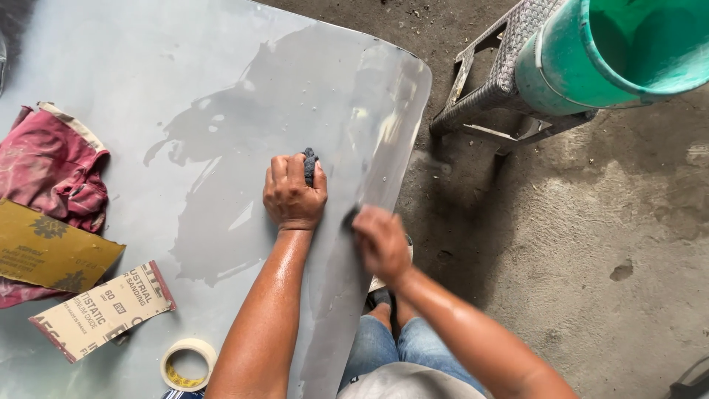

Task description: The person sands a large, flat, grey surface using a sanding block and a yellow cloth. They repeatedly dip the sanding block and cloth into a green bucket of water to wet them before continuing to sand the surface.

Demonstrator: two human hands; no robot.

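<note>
Dark pad [310, 165] in left hand's [294, 195] closed grip, seemingly.

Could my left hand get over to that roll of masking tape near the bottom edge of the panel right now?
Probably yes. The tape roll lies flat on the grey panel just beside the left forearm, with nothing between them. But the left hand is closed on a dark sanding pad, so it would have to release that first.
</note>
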